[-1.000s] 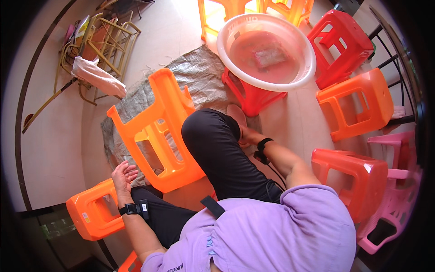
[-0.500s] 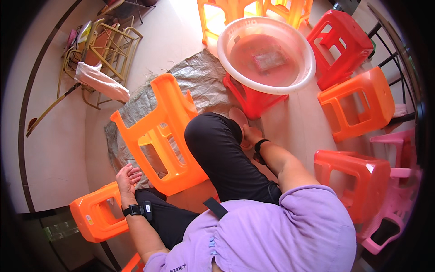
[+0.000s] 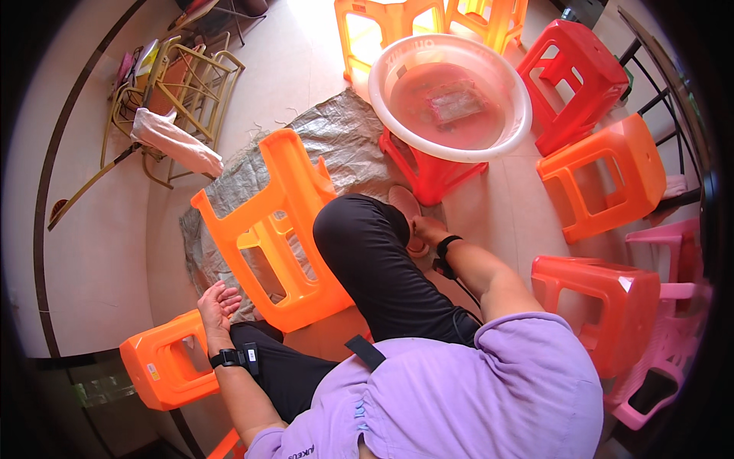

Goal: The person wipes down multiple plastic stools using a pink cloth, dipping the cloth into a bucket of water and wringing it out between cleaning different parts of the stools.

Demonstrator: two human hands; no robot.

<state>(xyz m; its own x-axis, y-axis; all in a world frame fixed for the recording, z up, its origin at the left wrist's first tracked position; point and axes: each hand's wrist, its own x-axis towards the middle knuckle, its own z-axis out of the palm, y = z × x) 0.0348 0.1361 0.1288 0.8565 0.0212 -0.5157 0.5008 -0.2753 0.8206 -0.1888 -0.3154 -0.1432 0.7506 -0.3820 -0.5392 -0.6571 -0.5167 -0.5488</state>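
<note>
My left hand (image 3: 219, 304) is held out palm up beside my left thigh, its fingers loosely spread and nothing in them. Nearest to it are an orange stool (image 3: 277, 229) lying on its side, legs toward the far left, and a smaller upright orange stool (image 3: 158, 362). My right hand (image 3: 428, 229) reaches down past my right knee to a pink slipper (image 3: 406, 203) on my foot. The knee and foot hide its fingertips, so what it grips, if anything, does not show. A dark band circles each wrist.
A large white basin (image 3: 527, 115) of water with a packet (image 3: 456, 105) in it rests on a red stool (image 3: 428, 172). A grey woven sheet (image 3: 344, 130) lies underneath. More stools (image 3: 600, 172) line the right side. Metal-framed chairs (image 3: 195, 92) and a pale cloth (image 3: 177, 143) are far left.
The whole view has shifted very slightly. Both hands stay in nearly the same places, and the stools and basin have not moved.
</note>
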